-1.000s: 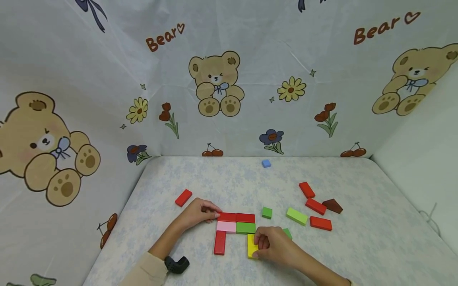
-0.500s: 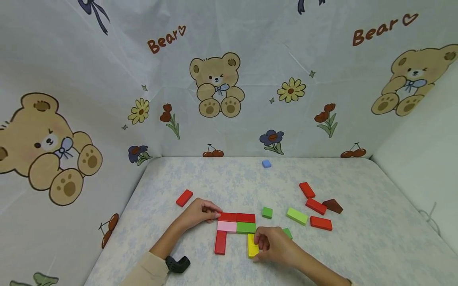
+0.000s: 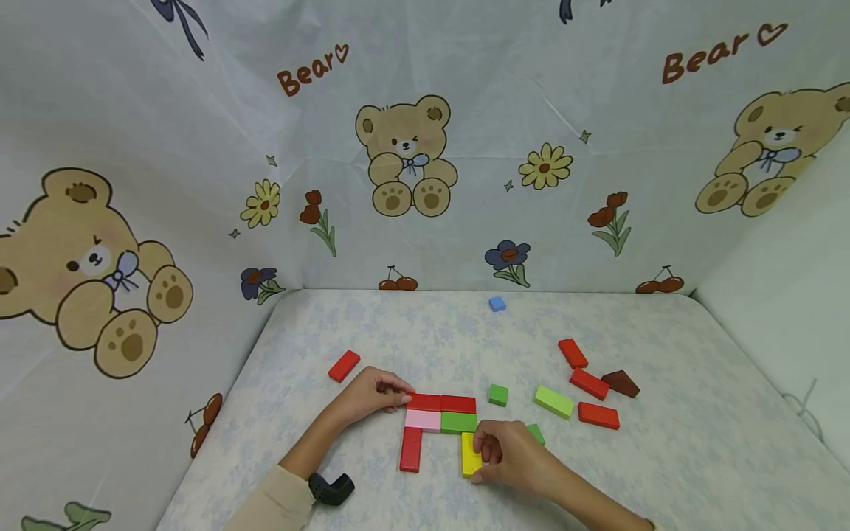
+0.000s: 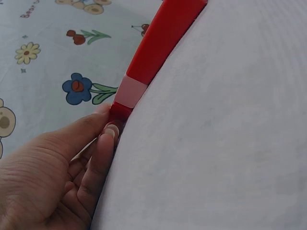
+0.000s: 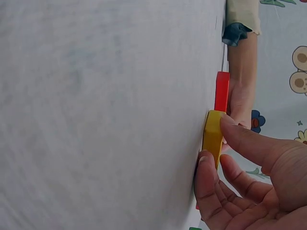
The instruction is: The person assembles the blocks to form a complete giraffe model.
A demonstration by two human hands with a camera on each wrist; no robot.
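Flat blocks lie joined on the table in the head view. At the back are a left red block and a right red block. In front of them sit a pink block and a green block. A third red block runs forward from the pink one. My left hand pinches the outer end of the left red block, thumb and finger close together in the left wrist view. With its thumb at the near end, my right hand grips the yellow block, below the green one.
Right of the hands lie a small green block, a light green block, several red blocks and a brown piece. Another red block lies back left, and a small blue block near the back edge.
The right thumb has slid slightly toward the near end of the yellow block. The left hand keeps its place on the red block; the head view shifts slightly.
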